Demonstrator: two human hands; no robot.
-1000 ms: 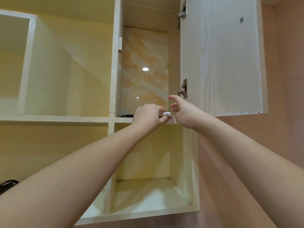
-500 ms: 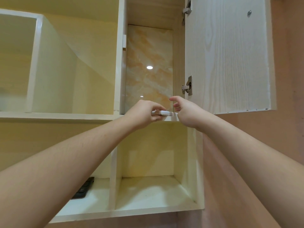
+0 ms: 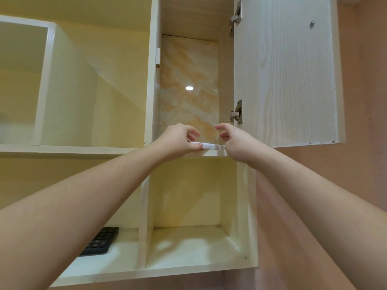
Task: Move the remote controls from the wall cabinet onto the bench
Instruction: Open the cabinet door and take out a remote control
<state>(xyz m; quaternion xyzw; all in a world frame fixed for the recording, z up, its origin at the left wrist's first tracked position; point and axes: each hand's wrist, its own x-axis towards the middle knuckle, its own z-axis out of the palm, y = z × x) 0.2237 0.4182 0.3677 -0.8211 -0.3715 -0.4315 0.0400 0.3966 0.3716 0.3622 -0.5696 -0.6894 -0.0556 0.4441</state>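
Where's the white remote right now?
The white remote lies at the front edge of the upper shelf, between the left hand and right hand, left of the open door.

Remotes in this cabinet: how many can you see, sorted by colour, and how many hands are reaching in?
White remote controls: 1, on the upper shelf edge, pinched by the left hand
Black remote controls: 1, in the lower left compartment
Hands: 2, counting the right hand at the white remote's other end
Total: 2 remotes, 2 hands
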